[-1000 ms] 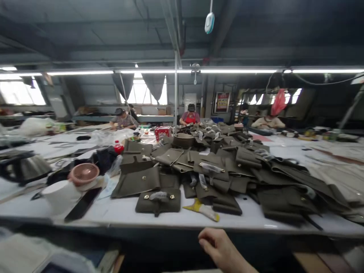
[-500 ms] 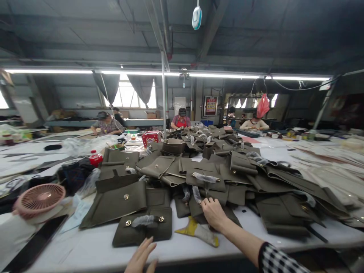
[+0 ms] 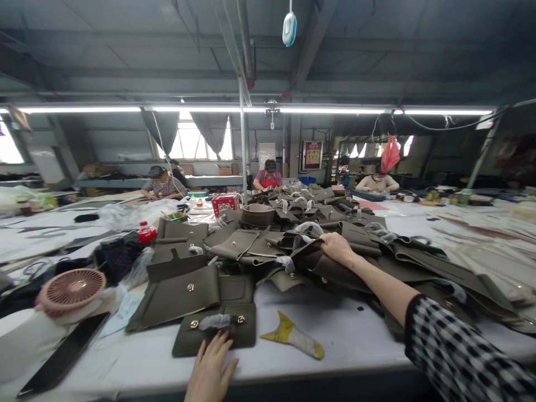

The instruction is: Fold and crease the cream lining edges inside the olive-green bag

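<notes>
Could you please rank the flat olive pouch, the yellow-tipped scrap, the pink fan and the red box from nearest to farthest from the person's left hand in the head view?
From the left hand:
1. Flat olive pouch, under the fingertips at the table's near edge.
2. Yellow-tipped scrap, just to the right.
3. Pink fan, far left.
4. Red box, well back near the pole.

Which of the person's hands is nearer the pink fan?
Left. The left hand rests on a flat olive pouch, right of the fan; the right hand grips the pile farther away.
</notes>
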Tool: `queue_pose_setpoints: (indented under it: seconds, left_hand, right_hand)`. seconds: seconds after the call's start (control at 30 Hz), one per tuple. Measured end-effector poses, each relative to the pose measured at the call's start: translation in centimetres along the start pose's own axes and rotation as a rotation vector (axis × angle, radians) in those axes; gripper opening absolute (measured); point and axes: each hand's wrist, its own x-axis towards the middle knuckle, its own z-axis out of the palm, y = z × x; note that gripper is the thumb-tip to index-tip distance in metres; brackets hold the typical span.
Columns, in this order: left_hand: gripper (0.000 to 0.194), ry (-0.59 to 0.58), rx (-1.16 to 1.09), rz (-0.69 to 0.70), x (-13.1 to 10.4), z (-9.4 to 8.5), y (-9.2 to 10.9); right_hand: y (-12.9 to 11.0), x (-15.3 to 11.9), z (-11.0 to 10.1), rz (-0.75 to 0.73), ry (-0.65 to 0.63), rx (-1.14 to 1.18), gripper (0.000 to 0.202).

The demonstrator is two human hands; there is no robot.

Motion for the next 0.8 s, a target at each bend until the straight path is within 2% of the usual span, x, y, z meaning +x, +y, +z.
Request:
queue_pose_setpoints:
  seconds: [0.1, 0.17, 0.23, 0.3, 0.4, 0.5, 0.67, 0.8]
  left_hand:
    - [0.038, 0.196, -0.09, 0.077, 1.7, -2.8, 4.3]
    - [0.042, 0.281, -0.14, 0.165, 3.1, -4.9, 7.7]
    - [0.052, 0.273, -0.151, 0.257, 4.5, -6.5, 10.8]
    - [0.059, 0.203, -0.116, 0.318, 5.6, -7.2, 13.0]
    - [0.041, 0.071, -0.044, 0.365, 7.0, -6.5, 14.6]
    - [0.025, -0.003, -0.004, 0.391, 8.2, -5.0, 15.0]
    - [0.04, -0.06, 0.058, 0.38, 10.6, -3.7, 15.6]
    - [0.035, -0.267, 0.095, 0.442, 10.7, -1.7, 17.2]
  right_hand:
    - [-0.6, -0.6, -1.8, -0.076, 0.024, 0.034, 0.03]
    - [-1.0, -1.4, -2.8, -0.116, 0.052, 0.066, 0.029]
    - [-1.2, -2.1, -3.7, -0.148, 0.078, 0.109, 0.026]
    - [-1.1, -2.7, -4.8, -0.181, 0.103, 0.164, 0.024]
    - [-0.7, -3.0, -6.6, -0.223, 0.162, 0.259, 0.027]
    - [0.2, -3.0, -9.0, -0.225, 0.286, 0.357, 0.036]
    - [2.4, -4.1, -14.0, -0.155, 0.553, 0.459, 0.051]
    - [2.9, -7.2, -16.5, -0.134, 0.641, 0.489, 0.048]
